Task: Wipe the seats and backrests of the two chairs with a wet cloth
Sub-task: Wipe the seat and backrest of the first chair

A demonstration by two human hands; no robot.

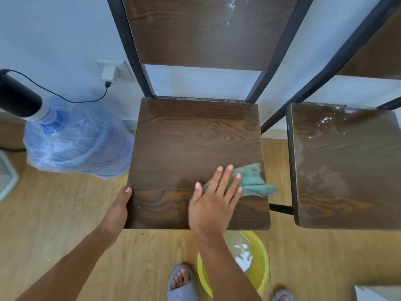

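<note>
A dark wood-grain chair seat (191, 144) on a black metal frame fills the middle of the view, its backrest (201, 31) rising behind it with white specks near the top. My right hand (214, 203) lies flat with fingers spread, pressing a green cloth (251, 181) onto the seat's front right part. My left hand (121, 205) grips the seat's front left edge. A second chair seat (347, 170) stands to the right, covered in white dusty smears, and only a corner of its backrest (377, 53) shows.
A yellow basin (258, 276) with water sits on the wooden floor under the seat's front edge, beside my two slippered feet (182, 283). A blue water jug (73, 137) wrapped in plastic stands at the left, with a black cable running to a wall charger (108, 74).
</note>
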